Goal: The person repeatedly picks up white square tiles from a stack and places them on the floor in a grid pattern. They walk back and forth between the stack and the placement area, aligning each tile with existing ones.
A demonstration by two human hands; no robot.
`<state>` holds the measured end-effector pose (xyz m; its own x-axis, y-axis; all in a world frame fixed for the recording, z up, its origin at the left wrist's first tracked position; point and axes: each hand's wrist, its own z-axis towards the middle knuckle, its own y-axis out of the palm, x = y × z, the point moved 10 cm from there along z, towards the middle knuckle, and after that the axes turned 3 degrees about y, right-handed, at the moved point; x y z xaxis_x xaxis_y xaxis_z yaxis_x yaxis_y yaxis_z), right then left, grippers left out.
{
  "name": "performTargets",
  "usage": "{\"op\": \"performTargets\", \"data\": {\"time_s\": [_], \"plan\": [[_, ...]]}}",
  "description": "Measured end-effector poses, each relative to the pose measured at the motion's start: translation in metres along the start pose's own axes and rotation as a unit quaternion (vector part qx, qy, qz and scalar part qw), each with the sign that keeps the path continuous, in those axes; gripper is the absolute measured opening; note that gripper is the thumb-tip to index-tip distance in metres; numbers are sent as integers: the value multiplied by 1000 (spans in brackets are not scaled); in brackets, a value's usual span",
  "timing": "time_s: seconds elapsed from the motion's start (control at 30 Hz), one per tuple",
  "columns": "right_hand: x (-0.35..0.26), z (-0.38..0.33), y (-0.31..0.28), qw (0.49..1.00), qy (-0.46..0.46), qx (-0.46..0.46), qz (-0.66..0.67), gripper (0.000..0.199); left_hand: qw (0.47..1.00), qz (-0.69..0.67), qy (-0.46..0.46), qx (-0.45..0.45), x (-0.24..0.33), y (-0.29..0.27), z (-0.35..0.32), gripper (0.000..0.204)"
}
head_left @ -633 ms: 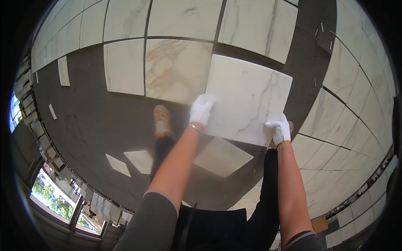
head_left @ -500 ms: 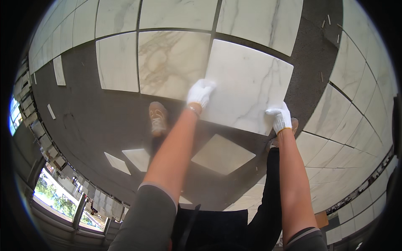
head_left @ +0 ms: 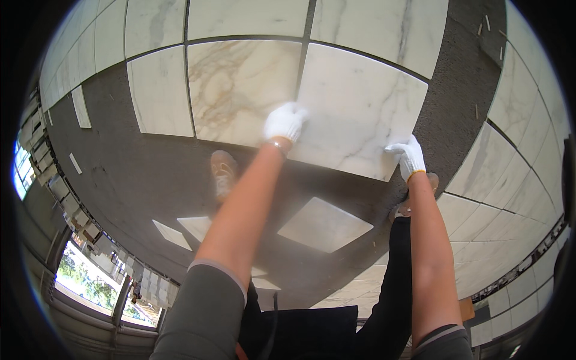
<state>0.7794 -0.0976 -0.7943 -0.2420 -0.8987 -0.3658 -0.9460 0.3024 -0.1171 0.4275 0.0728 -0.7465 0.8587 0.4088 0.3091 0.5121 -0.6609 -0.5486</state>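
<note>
A square white marble tile (head_left: 360, 105) with grey veins is held between my two hands, both in white knit gloves. My left hand (head_left: 284, 122) is closed on its left edge, at the seam with a brown-veined marble tile (head_left: 237, 84). Near the front right corner, my right hand (head_left: 408, 157) grips the other side, its thumb over the top face. The gloves and the tile hide the left fingertips. The held tile now lies against the brown-veined one, roughly in line with the row behind; whether it rests fully on the floor I cannot tell.
Rows of pale tiles (head_left: 246, 18) stretch across the back, with more laid tiles (head_left: 510, 162) at the right. A loose square tile (head_left: 324, 225) lies on the dark floor (head_left: 144, 174) near my legs. My shoes (head_left: 223, 171) stand on either side. Narrow offcuts (head_left: 81, 108) lie at the left.
The white tile has shifted back and left, closing up to the brown-veined tile and the row behind. Both hands moved with it and kept their grip.
</note>
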Motion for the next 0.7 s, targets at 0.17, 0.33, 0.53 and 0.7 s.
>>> {"op": "performTargets", "data": {"time_s": [0.17, 0.33, 0.53, 0.7], "plan": [[-12, 4, -1, 994, -4, -5, -108, 49, 999, -7, -34, 10, 1, 3, -3, 39], [-8, 9, 3, 991, 31, -58, -119, 56, 999, -35, -20, 34, 4, 1, -13, 48], [3, 20, -12, 985, 19, 39, -168, 61, 976, -196, -53, 79, -38, -13, -51, 40], [8, 25, -16, 968, 26, 62, -244, 74, 909, -369, -190, 35, -107, 12, -95, 38]]}}
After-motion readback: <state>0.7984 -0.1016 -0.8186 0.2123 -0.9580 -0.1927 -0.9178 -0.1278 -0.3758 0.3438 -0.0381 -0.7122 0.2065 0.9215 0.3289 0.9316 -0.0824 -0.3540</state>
